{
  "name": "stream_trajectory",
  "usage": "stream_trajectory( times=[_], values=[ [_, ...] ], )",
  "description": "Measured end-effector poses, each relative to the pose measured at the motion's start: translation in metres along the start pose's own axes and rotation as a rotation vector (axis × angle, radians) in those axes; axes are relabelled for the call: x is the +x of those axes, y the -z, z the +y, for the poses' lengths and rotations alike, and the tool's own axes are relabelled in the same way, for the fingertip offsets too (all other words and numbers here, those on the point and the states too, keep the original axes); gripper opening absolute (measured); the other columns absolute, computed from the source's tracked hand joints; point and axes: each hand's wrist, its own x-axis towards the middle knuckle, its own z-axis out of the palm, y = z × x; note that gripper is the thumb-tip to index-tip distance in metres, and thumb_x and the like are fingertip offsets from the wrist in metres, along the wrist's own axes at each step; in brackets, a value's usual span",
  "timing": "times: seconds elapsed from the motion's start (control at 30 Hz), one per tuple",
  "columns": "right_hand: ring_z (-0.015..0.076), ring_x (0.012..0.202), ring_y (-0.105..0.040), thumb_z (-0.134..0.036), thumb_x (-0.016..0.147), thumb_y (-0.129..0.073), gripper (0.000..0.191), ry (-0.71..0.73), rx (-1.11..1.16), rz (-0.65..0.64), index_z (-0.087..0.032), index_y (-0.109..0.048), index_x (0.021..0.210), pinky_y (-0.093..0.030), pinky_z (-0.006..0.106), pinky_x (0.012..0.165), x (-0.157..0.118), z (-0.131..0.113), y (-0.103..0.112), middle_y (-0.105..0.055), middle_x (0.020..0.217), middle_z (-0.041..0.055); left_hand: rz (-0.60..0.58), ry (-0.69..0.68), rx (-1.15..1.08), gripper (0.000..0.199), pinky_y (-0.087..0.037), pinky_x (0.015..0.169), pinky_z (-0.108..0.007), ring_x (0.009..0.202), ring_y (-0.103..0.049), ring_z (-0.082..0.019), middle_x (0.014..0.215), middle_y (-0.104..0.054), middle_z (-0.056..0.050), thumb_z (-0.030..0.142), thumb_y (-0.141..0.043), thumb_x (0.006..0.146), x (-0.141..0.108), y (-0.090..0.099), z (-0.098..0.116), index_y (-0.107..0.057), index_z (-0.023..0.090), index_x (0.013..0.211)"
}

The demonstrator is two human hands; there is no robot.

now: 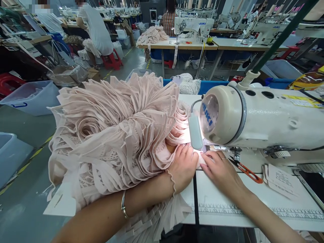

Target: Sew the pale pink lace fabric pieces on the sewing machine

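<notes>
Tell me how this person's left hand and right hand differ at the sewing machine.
The left hand has a twisted band at its wrist and a metal bracelet farther up the arm; the right hand shows neither.

The left hand is up against the pink lace-trimmed fabric pile; the right hand is beside the orange-handled thread snips.

Both lie by the sewing machine, touching pale fabric, and each wears a ring.

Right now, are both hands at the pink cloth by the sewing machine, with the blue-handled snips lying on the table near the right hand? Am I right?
Almost! The handle of the snips is orange, not blue, as the head view shows. The snips do lie on the table near the right hand, and both hands are at the pink cloth by the sewing machine.
</notes>
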Motion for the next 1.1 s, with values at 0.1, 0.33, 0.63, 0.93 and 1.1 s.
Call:
stream_trajectory(
  times=[0.1, 0.33, 0.63, 0.93, 1.1],
  values=[
    [0.0211, 0.084, -0.058, -0.005, 0.097, -0.037, 0.034, 0.013, -0.114, -0.004, -0.009, -0.069, 0.106, -0.047, 0.03, 0.074, 0.005, -0.003, 0.002, -0.069, 0.089, 0.009, -0.06, -0.093, 0.04, 0.021, -0.052, 0.075, -0.034, 0.081, -0.062, -0.02, 0.087, -0.064, -0.007, 0.007, -0.042, 0.098, 0.004, 0.001, 0.002, -0.061, 0.011, 0.091],
    [0.02, 0.094, -0.065, -0.005, 0.097, -0.038, 0.036, 0.039, -0.152, -0.052, -0.011, -0.069, 0.114, -0.049, 0.032, 0.083, -0.001, 0.008, -0.002, -0.074, 0.109, 0.0091, 0.038, -0.166, 0.083, 0.027, -0.051, 0.087, -0.036, 0.095, -0.065, -0.022, 0.098, -0.069, -0.013, 0.007, -0.038, 0.101, 0.008, -0.014, 0.018, -0.065, 0.004, 0.106],
    [0.0261, 0.107, -0.065, -0.004, 0.093, -0.033, 0.052, -0.132, -0.104, -0.289, -0.021, -0.061, 0.134, -0.051, 0.045, 0.093, -0.009, 0.014, -0.012, -0.071, 0.121, 0.0092, -0.071, -0.257, 0.19, 0.039, -0.042, 0.109, -0.038, 0.126, -0.059, -0.025, 0.129, -0.063, -0.023, 0.01, -0.033, 0.101, 0.011, -0.025, 0.011, -0.056, -0.002, 0.13],
    [0.0246, 0.092, -0.066, -0.005, 0.088, -0.035, 0.054, -0.186, -0.003, -0.225, -0.027, -0.064, 0.128, -0.051, 0.04, 0.082, -0.016, 0.021, -0.022, -0.072, 0.114, 0.0081, -0.047, -0.245, 0.131, 0.037, -0.046, 0.107, -0.035, 0.118, -0.063, -0.024, 0.123, -0.067, -0.019, 0.01, -0.031, 0.102, 0.013, -0.017, 0.006, -0.06, -0.001, 0.123],
    [0.0239, 0.086, -0.065, -0.003, 0.086, -0.035, 0.053, -0.197, 0.013, -0.235, -0.027, -0.066, 0.122, -0.048, 0.038, 0.08, -0.012, 0.021, -0.022, -0.073, 0.108, 0.0076, -0.013, -0.206, 0.114, 0.038, -0.046, 0.105, -0.034, 0.116, -0.064, -0.022, 0.122, -0.067, -0.017, 0.006, -0.028, 0.101, 0.012, -0.02, 0.004, -0.06, 0.001, 0.122]
  ],
)
